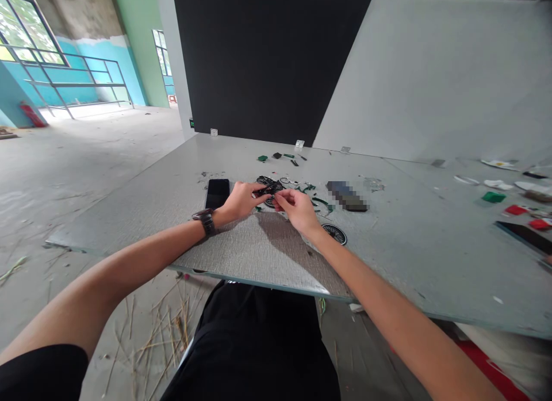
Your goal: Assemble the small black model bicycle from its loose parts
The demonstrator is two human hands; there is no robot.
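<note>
Both of my hands meet over a small black spoked model part (268, 186) on the grey table. My left hand (245, 199), with a dark watch (204, 220) on its wrist, comes in from the left with its fingers closed on that part's edge. From the right, my right hand (298, 209) pinches thumb and fingertips together at the part's near right side; whatever sits between them is too small to make out. Green curved pieces (322, 203) lie just right of my fingers. A loose black spoked wheel (334, 234) rests beside my right wrist.
A phone (218, 193) lies left of my left hand. Farther back are a green block (262, 158) and a black block (277, 155). A blurred rectangular thing (347, 196) lies to the right. Red pieces (514, 210) and another dark device (524, 236) are at the far right.
</note>
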